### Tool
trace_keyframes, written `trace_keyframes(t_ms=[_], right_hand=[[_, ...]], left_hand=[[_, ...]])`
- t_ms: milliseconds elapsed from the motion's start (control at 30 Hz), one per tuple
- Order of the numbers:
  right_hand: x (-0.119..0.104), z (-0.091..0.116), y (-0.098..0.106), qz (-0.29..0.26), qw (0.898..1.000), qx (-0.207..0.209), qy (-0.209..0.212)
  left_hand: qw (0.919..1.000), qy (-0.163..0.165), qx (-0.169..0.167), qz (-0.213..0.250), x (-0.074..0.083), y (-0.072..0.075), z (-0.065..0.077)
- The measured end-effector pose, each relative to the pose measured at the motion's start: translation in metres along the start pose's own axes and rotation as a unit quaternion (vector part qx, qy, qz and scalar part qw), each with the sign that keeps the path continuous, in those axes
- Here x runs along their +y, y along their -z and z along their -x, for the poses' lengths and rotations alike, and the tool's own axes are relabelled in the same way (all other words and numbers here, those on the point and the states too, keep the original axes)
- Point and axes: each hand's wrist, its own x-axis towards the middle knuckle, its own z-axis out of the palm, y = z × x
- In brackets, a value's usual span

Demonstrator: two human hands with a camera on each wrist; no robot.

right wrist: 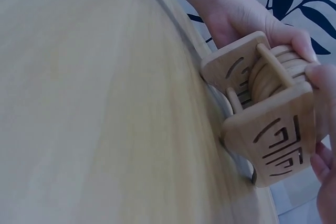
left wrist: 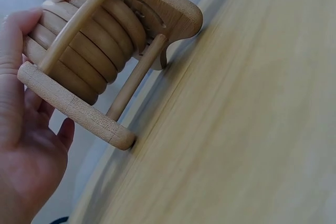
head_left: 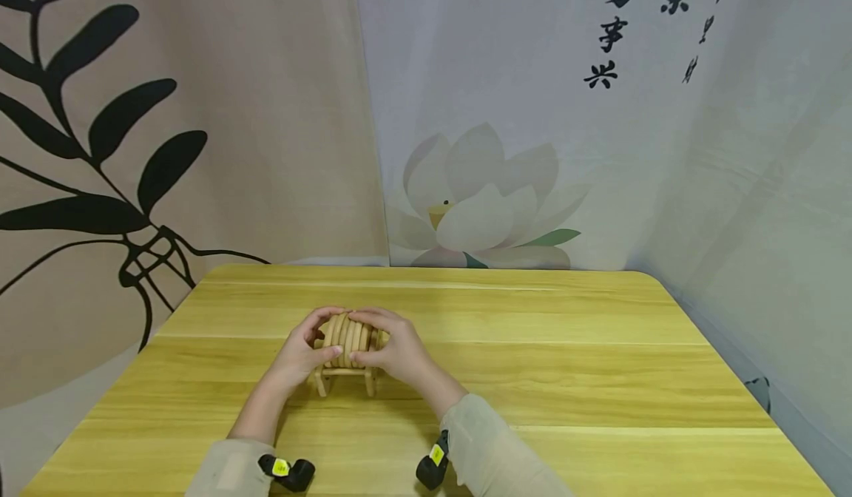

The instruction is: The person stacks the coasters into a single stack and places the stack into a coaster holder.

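Note:
Several round wooden coasters (head_left: 347, 342) stand on edge side by side in a wooden coaster holder (head_left: 345, 372), upright on the table. My left hand (head_left: 301, 355) grips the row from its left side, thumb in front and fingers over the top. From the right, my right hand (head_left: 397, 347) holds the same row in the same way, the fingertips of both hands close together. In the left wrist view, the holder's rods (left wrist: 137, 77) cross in front of the coasters (left wrist: 86, 51). Cut-out line patterns mark the holder's end panel (right wrist: 278, 137) in the right wrist view.
The holder stands on a wood-grain table (head_left: 566, 379) with rounded far corners. Behind it hang cloth backdrops, one with dark leaves (head_left: 113, 120), another with a pale lotus (head_left: 486, 194). Black wrist cameras (head_left: 433, 467) sit at both sleeves.

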Motion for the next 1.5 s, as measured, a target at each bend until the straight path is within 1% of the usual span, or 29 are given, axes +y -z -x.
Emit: trace_keyframes(t_ms=[67,167,333,467,700,800,900,1067,1300,1500], right_hand=[[0.0,0.001,-0.001,0.006,1.0,0.0,-0.002],[0.0,0.002,-0.002,0.01,1.0,-0.003,-0.008],[0.0,0.004,-0.004,0.005,1.0,-0.003,-0.015],[0.0,0.006,-0.004,0.0,1.0,0.001,-0.016],[-0.001,0.009,-0.004,-0.008,1.0,0.008,-0.013],[0.0,0.01,-0.002,-0.016,1.0,0.014,-0.014],[0.0,0.011,0.0,-0.024,0.999,0.019,-0.019],[-0.002,0.014,0.004,-0.034,0.999,0.029,-0.025],[-0.007,0.019,0.012,-0.06,0.997,0.05,-0.027],[-0.01,0.024,0.022,-0.07,0.995,0.071,-0.013]], left_hand=[[1.0,-0.002,-0.002,0.0,-0.002,0.0,0.0],[0.9999,-0.013,-0.006,-0.007,-0.003,0.0,-0.001],[0.9994,-0.03,-0.005,-0.015,-0.002,-0.001,-0.001],[0.9995,-0.029,-0.003,-0.01,-0.001,-0.001,-0.001],[0.9997,-0.021,-0.002,-0.014,-0.001,-0.001,0.0],[0.9996,-0.025,0.0,-0.015,-0.001,-0.001,-0.001],[0.9992,-0.037,0.003,-0.016,0.0,-0.001,-0.001],[0.9987,-0.042,0.015,-0.022,0.007,-0.002,0.0],[0.9983,-0.028,0.042,-0.029,0.025,-0.001,0.001],[0.9979,-0.014,0.051,-0.036,0.042,-0.007,0.0]])
